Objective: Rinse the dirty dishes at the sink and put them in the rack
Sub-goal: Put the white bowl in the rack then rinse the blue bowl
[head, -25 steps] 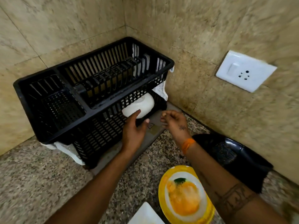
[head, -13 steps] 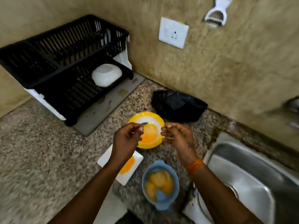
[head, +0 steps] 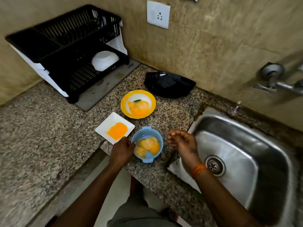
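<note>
The left hand (head: 122, 149) gripped the blue bowl (head: 147, 145) at its nine o'clock rim; the right hand (head: 183, 142) hovered at three o'clock, loosely curled, holding nothing

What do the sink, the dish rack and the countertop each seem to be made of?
Sink: probably stainless steel, from its brushed grey sheen and reflections.
Dish rack: likely black plastic, with moulded matt slats.
Countertop: apparently polished granite, speckled grey and brown.

Granite counter (head: 41, 122) bears rack (head: 68, 46), dishes, perhaps mat.
</note>
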The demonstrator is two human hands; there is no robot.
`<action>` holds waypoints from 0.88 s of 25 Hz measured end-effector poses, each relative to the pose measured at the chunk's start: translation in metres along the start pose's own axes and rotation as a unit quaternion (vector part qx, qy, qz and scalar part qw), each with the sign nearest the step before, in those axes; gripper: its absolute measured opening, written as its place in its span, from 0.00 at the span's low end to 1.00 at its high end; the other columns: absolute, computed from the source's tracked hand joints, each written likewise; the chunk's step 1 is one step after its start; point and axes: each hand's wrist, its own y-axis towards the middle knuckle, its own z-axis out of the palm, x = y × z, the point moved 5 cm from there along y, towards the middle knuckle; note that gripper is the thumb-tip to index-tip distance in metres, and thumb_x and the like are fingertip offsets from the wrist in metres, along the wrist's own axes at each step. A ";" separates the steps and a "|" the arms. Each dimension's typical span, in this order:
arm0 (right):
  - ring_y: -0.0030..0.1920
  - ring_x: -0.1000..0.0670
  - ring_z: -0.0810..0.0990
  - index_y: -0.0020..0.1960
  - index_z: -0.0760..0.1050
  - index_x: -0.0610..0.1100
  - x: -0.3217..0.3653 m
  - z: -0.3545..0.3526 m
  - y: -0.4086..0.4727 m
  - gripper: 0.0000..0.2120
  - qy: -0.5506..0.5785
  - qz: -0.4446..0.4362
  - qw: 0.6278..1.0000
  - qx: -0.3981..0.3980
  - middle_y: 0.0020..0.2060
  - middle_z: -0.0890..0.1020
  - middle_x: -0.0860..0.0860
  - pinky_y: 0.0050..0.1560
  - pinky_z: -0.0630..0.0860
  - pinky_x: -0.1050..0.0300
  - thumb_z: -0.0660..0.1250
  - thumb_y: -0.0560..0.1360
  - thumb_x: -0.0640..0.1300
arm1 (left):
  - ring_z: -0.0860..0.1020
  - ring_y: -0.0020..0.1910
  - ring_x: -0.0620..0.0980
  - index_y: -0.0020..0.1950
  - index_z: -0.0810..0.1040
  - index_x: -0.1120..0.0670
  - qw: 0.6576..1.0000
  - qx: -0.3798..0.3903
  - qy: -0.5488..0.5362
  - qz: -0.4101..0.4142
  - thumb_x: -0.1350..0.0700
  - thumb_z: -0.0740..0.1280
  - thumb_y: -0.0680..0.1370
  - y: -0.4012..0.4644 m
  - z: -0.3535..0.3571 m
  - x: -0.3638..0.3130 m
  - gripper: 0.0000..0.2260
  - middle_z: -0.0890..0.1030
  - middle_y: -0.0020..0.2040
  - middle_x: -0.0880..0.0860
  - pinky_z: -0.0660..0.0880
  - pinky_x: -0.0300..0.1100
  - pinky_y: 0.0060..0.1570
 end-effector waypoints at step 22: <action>0.44 0.47 0.86 0.53 0.83 0.39 0.053 -0.168 -0.025 0.07 0.068 -0.044 0.980 -0.182 0.44 0.87 0.42 0.47 0.83 0.49 0.66 0.81 0.40 | 0.85 0.43 0.57 0.50 0.75 0.57 0.855 0.251 -0.452 -0.048 0.69 0.65 0.79 -0.010 0.109 -0.177 0.07 0.83 0.48 0.60 0.85 0.53 0.44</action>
